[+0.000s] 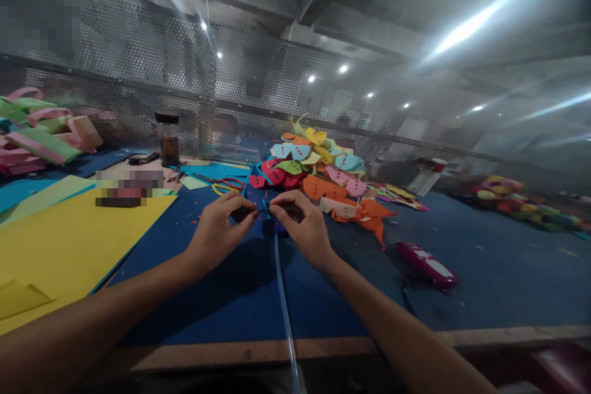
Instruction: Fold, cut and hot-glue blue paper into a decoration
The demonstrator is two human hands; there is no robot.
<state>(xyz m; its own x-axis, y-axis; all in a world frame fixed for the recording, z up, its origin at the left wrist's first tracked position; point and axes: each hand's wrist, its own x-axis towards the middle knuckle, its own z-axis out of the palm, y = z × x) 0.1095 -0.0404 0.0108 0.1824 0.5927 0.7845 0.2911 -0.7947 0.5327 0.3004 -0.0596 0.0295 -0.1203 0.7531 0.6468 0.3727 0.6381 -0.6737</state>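
Near the middle of the blue table, my left hand (223, 226) and my right hand (305, 223) face each other, each with thumb and fingers pinched. Between the fingertips is a small blue piece (265, 206), too small to make out clearly; both hands seem to hold it. Just below it sits a dark blue object (279, 228), partly hidden by my right hand. A clear tube (282, 295) runs from there to the table's front edge. Behind my hands rises a pile of folded, dotted paper pieces (295, 166) in many colours.
Yellow sheets (83, 240) cover the left side. Scissors (226, 184) and a dark-lidded jar (168, 141) stand or lie behind my left hand. A purple device (427, 266) with a cord lies at right. More coloured paper heaps sit at far left and far right, before a perforated metal screen.
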